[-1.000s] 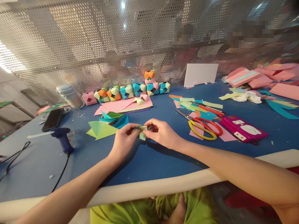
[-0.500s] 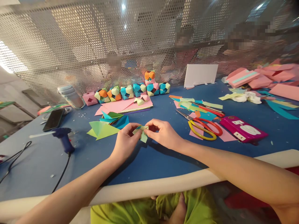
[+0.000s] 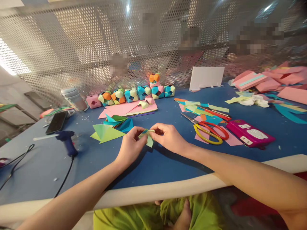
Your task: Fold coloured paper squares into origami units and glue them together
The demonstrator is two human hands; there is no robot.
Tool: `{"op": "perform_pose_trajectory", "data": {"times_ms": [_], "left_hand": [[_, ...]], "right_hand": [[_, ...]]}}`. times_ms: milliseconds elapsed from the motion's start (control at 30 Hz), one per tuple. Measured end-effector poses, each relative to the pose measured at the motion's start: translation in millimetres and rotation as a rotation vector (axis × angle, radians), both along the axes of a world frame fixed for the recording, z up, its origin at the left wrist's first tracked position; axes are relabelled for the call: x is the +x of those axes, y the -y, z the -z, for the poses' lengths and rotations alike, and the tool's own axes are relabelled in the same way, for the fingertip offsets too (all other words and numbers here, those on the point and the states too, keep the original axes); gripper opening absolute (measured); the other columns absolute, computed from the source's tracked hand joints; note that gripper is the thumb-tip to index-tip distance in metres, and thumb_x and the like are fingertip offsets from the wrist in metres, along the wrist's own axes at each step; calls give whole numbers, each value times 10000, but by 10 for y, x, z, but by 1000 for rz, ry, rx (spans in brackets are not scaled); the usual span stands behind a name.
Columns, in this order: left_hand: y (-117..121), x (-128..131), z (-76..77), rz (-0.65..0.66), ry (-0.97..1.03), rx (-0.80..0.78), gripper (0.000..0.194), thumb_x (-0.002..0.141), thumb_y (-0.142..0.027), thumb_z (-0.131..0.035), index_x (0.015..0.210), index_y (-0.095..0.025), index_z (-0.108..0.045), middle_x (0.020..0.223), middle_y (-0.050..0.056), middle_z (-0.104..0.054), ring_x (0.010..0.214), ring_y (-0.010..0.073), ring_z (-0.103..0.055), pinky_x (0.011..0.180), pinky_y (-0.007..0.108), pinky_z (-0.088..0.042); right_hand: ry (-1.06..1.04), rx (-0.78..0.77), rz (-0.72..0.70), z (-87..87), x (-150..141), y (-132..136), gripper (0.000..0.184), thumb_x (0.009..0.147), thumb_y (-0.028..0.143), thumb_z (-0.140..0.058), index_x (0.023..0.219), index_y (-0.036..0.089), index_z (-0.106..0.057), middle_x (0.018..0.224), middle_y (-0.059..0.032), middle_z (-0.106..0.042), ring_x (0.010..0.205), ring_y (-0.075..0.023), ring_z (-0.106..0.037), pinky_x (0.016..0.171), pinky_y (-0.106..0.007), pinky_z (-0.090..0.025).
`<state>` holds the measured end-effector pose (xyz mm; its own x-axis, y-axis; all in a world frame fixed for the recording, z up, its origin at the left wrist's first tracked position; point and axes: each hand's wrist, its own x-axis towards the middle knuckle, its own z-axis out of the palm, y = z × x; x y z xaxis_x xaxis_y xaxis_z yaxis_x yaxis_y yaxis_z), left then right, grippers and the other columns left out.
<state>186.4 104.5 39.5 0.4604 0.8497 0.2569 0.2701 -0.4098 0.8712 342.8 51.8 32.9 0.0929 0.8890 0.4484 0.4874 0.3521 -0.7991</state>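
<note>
Pinching green paper point(image 3: 150, 142) between closed fingertips, inward from the table's front edge point(image 3: 163, 192), left hand point(image 3: 131, 144) and right hand point(image 3: 169, 138) should press lightly and evenly.

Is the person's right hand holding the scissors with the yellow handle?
No, the right hand pinches a small light-green paper piece, while the scissors lie on the table to its right.

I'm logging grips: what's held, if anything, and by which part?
A small light-green paper, pinched at its left side by the left hand and upper right by the right hand.
</note>
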Motion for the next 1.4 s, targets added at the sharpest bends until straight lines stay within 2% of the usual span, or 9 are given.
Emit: {"op": "perform_pose_trajectory", "data": {"times_ms": [100, 233, 400, 533, 700, 833, 1000, 1200, 1400], "left_hand": [[-13, 6, 2, 33, 85, -81, 210, 767, -348, -640, 887, -176, -648, 714, -13, -611, 606, 112, -522, 569, 231, -444], [-43, 27, 7, 133, 319, -347, 303, 761, -422, -657, 942, -181, -688, 818, 27, -639, 742, 153, -586, 671, 269, -515], [-74, 44, -13, 106, 455, -515, 291, 682, -375, -745, 869, -157, -699, 828, 40, -653, 748, 148, -588, 686, 273, -514], [-103, 32, -12, 102, 495, -529, 314, 628, -288, -790, 879, -136, -679, 874, 45, -669, 802, 155, -618, 790, 324, -513], [-129, 23, 6, 43, 461, -524, 246, 613, -223, -737, 826, -134, -652, 805, 22, -668, 740, 154, -639, 803, 352, -512], [-127, 21, 0, 32, 428, -523, 188, 617, -249, -717, 742, -129, -641, 746, 24, -668, 683, 158, -653, 754, 343, -524], [-130, 0, -3, 37, 388, -497, 228, 629, -283, -726, 775, -118, -666, 846, 68, -691, 717, 174, -660, 657, 309, -542], [-157, -21, -7, 30, 364, -476, 302, 654, -307, -724, 884, -123, -656, 805, 69, -678, 639, 183, -660, 451, 240, -480], [-143, -10, -29, 64, 440, -506, 250, 654, -217, -688, 883, -117, -681, 876, 63, -684, 753, 160, -650, 744, 322, -559]], "right_hand": [[-44, -25, -10, 11, 24, -22, 195, 824, 309, -560, 785, 144, -656, 619, 5, -595, 539, -93, -496, 517, -212, -411], [-150, -94, -47, 24, 71, -68, 257, 830, 352, -550, 869, 143, -696, 740, -34, -687, 594, -124, -592, 568, -237, -496], [-115, -46, 0, 9, 94, -80, 281, 836, 358, -540, 909, 157, -722, 874, -52, -718, 613, -129, -617, 597, -253, -517], [-122, 43, 107, -23, 116, -68, 259, 844, 352, -545, 907, 164, -712, 867, -41, -712, 715, -142, -629, 655, -252, -513], [-303, 16, 184, -53, 233, -114, 268, 828, 425, -576, 819, 165, -640, 645, 11, -609, 561, -117, -587, 561, -241, -491], [-541, -77, 140, -41, 323, -190, 351, 727, 503, -675, 775, 163, -600, 627, 19, -593, 505, -121, -604, 525, -260, -520], [-585, -165, 70, -9, 320, -218, 335, 666, 447, -736, 766, 152, -613, 581, 14, -607, 497, -128, -608, 527, -274, -542], [-600, -237, -16, -69, 245, -133, 213, 773, 340, -655, 837, 184, -524, 650, 36, -595, 519, -140, -648, 477, -269, -554], [-642, -397, -62, -87, 212, -114, 189, 798, 181, -595, 812, 196, -407, 698, 32, -597, 591, -161, -686, 438, -255, -562]]}}
